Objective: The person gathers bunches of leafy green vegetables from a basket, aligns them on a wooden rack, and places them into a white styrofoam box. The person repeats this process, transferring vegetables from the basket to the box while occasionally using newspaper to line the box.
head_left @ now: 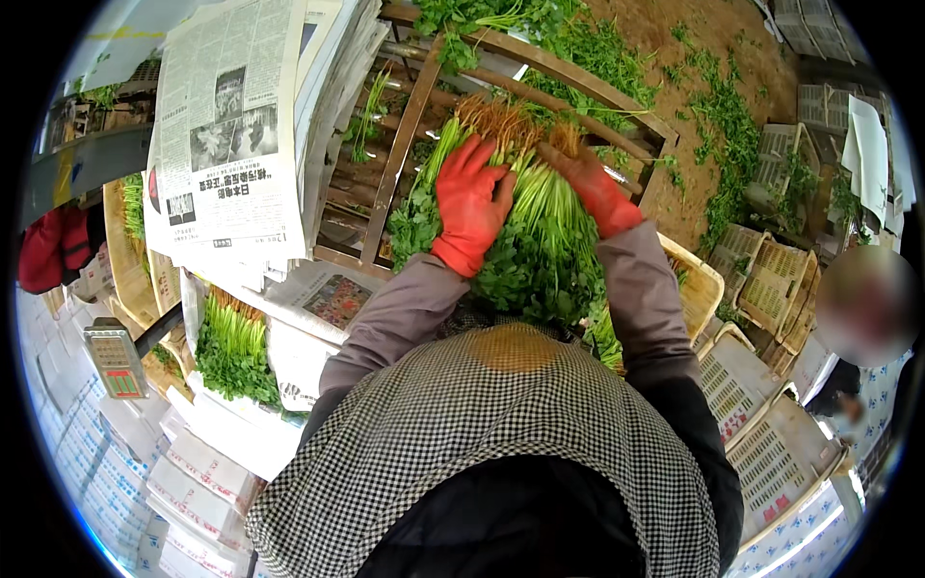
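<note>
Both gloved hands, left [470, 202] and right [593, 188], gripped a loose herb bunch [540, 241] over a wooden rack [405, 125]; one bunch [231, 347] already lay on newspaper [318, 299], bundling seemingly midway.

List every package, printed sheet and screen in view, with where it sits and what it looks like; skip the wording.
Newspaper stack: upper left, grey-white sheets with black print and photos.
Weighing scale: left edge, grey body with a tilted keypad face, reddish and green.
White cartons: lower left, flat boxes with red marks.
Plastic crates: right, pale lattice crates.
</note>
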Motion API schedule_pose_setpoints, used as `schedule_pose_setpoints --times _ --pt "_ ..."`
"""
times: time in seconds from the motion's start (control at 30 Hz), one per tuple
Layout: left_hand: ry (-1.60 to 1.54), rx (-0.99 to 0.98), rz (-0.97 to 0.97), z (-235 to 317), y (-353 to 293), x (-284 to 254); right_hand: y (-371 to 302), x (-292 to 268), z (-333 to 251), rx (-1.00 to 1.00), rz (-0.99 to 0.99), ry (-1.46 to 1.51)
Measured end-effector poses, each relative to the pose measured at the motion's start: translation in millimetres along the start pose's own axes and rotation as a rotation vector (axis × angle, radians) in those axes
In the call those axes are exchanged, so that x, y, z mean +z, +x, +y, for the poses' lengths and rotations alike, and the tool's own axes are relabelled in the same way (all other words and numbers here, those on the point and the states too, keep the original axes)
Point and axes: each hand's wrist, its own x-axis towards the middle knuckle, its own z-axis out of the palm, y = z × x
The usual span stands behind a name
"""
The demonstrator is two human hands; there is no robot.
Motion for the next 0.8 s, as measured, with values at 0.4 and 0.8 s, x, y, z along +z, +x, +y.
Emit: schedule_pose_setpoints --times 0.4,0.8 --pt "-0.263 0.013 -0.024 26.7 -11.3 -53.9 -12.7 7.2 -34.4 0.043 -0.104 0.246" --pt "-0.573 -0.556 -0.104 33.4 -40.8 -17.8 -27.2 4.0 -63.3 -0.055 -0.334 -0.038"
